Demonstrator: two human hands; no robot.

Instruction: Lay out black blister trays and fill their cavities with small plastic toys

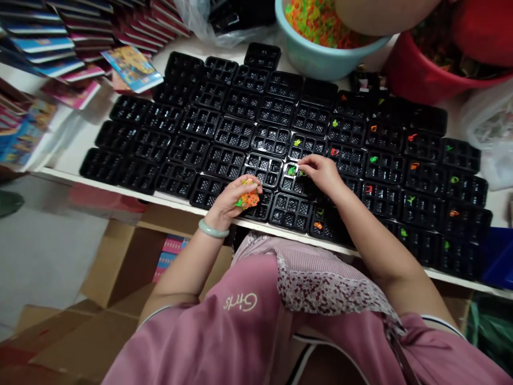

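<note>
Many black compartment trays (224,133) cover the white table in rows. My left hand (236,199) is closed around a bunch of small orange and green plastic pieces (248,200) over the front row of trays. My right hand (320,172) pinches a small green piece (292,170) at a tray near the middle of the front rows. The trays to the right each hold one orange, red or green piece (373,159); those to the left hold none.
A pale blue basin (316,56) of orange and green pieces and a red tub (417,75) stand at the back right. Colourful booklets (132,67) lie at the back left. Cardboard boxes (120,262) sit under the table edge. A plastic bag (491,128) lies far right.
</note>
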